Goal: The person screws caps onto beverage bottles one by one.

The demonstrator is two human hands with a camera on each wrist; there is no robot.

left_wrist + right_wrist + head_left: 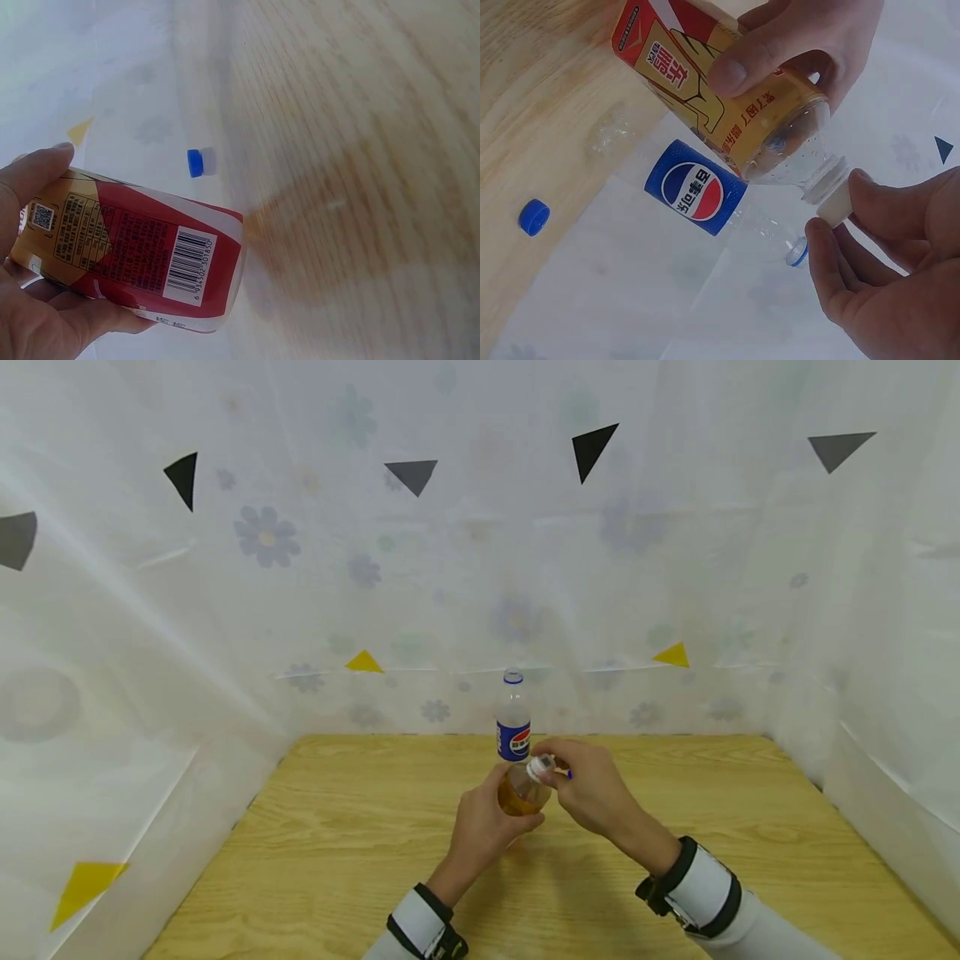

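Note:
My left hand (483, 822) grips a clear drink bottle (519, 797) with amber liquid in it, tilted slightly. The right wrist view shows its red and gold label (705, 90). At its mouth, my right hand (592, 785) pinches a white cap (835, 205) between thumb and fingers. The cap sits at the neck's rim; whether it is threaded on cannot be told. Just behind stands an upright clear bottle (513, 702) with a blue Pepsi label, its mouth uncapped with a blue ring (798, 252) round the neck.
A blue cap (534, 217) lies on the wooden table (337, 827), also visible in the left wrist view. White flower-patterned sheeting (480, 568) walls the table at the back and both sides, with black, grey and yellow triangles on it.

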